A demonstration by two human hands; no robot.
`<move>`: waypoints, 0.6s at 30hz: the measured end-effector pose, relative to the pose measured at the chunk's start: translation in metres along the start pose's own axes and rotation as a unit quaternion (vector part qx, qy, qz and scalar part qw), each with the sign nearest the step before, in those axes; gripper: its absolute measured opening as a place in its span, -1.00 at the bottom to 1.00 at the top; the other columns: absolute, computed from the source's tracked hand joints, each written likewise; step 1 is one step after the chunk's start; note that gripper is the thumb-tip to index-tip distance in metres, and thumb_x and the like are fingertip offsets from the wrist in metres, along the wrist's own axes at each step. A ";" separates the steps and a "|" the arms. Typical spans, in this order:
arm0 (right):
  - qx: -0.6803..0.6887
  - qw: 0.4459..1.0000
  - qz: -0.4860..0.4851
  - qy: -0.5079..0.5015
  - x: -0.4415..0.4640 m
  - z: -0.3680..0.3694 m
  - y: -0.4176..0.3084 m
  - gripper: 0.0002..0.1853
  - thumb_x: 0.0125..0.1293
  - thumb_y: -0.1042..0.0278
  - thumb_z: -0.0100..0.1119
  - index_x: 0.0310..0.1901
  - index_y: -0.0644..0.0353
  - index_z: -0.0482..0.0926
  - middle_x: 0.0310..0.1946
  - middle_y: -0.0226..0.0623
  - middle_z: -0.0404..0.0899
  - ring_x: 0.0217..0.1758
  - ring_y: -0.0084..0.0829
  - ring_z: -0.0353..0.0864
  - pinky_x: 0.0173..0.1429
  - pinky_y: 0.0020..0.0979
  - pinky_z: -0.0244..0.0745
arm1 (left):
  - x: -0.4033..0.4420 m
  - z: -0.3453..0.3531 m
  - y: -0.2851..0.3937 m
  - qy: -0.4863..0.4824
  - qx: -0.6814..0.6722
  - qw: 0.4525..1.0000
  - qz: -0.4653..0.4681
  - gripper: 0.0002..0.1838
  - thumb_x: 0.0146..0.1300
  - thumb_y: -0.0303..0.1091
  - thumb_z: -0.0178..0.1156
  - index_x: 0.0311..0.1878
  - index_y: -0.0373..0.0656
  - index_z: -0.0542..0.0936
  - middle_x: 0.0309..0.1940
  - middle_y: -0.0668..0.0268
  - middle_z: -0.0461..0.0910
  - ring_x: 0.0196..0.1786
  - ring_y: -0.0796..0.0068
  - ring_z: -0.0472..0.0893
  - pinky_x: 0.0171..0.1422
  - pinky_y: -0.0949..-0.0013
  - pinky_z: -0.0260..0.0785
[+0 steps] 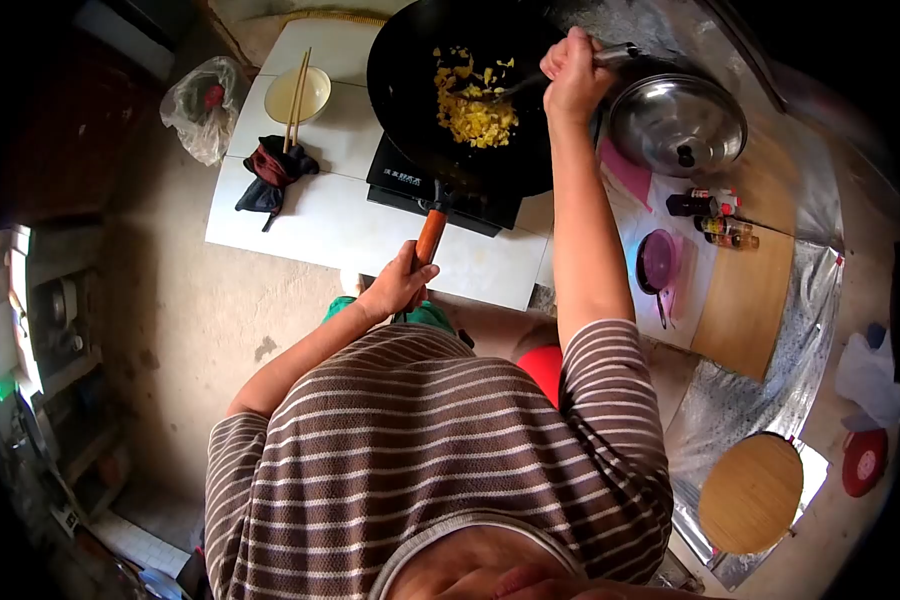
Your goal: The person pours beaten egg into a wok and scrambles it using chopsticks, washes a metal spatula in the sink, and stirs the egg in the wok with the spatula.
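Note:
A large black wok (410, 120) stands on an induction cooker (402, 178) at the front of the white tiled table. My left hand (395, 282) is closed around the wok's wooden handle (431, 236). In my right hand (575, 75), shut in a fist above the wok's right side, is a spatula (518, 88) whose shaft slopes down leftward into the wok. Its blade is partly hidden among chopped yellow pieces that look like scrambled egg (485, 124). The pieces lie in a loose heap, with several scattered farther back.
At left, a cream bowl (315, 95) has chopsticks (297, 105) across it, beside a dark cloth (275, 175). A steel lid (678, 125), several bottles (712, 205) and a purple strainer-like bowl (662, 258) are on the right. A plastic bag (208, 105) hangs by the table's left edge.

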State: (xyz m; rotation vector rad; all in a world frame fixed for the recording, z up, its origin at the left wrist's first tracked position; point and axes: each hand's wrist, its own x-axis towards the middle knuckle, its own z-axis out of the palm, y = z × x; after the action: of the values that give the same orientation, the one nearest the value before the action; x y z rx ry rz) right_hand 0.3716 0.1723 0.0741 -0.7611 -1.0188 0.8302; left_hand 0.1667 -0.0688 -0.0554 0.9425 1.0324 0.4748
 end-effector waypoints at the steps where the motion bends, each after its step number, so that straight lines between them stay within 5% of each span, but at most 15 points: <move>1: -0.009 1.000 -0.002 -0.022 -0.005 0.002 -0.012 -0.59 0.31 0.43 -0.01 -0.69 0.07 0.11 -0.80 -0.51 0.07 -0.77 -0.63 0.01 -0.63 -0.50 -0.08 | 0.001 -0.001 0.002 0.002 0.006 1.000 -0.002 -0.59 0.38 -0.26 0.09 0.10 -0.30 0.20 -0.54 0.25 0.47 -0.57 0.49 0.51 -0.51 0.40 0.38; 4: -0.006 0.999 0.037 0.034 -0.017 -0.001 -0.001 -0.58 0.31 0.44 -0.02 -0.68 0.06 0.10 -0.79 -0.53 0.05 -0.78 -0.64 -0.01 -0.64 -0.50 -0.11 | 0.000 0.002 -0.007 0.001 0.005 1.000 -0.008 -0.59 0.38 -0.27 0.09 0.09 -0.31 0.20 -0.56 0.25 0.47 -0.59 0.48 0.50 -0.52 0.40 0.37; 18: -0.006 0.997 0.066 -0.037 -0.010 -0.021 -0.045 -0.57 0.32 0.37 0.00 -0.69 0.04 0.10 -0.80 -0.53 0.03 -0.77 -0.63 -0.04 -0.64 -0.50 -0.12 | 0.002 0.001 0.000 0.001 0.013 1.000 -0.004 -0.62 0.38 -0.29 0.09 0.06 -0.32 0.21 -0.57 0.27 0.45 -0.60 0.50 0.50 -0.54 0.41 0.37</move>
State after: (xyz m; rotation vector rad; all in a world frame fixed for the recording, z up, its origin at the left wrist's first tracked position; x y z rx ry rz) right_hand 0.3987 0.1388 0.1007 -0.8197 -1.0473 0.9725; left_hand 0.1684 -0.0681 -0.0566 0.9611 1.0458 0.4571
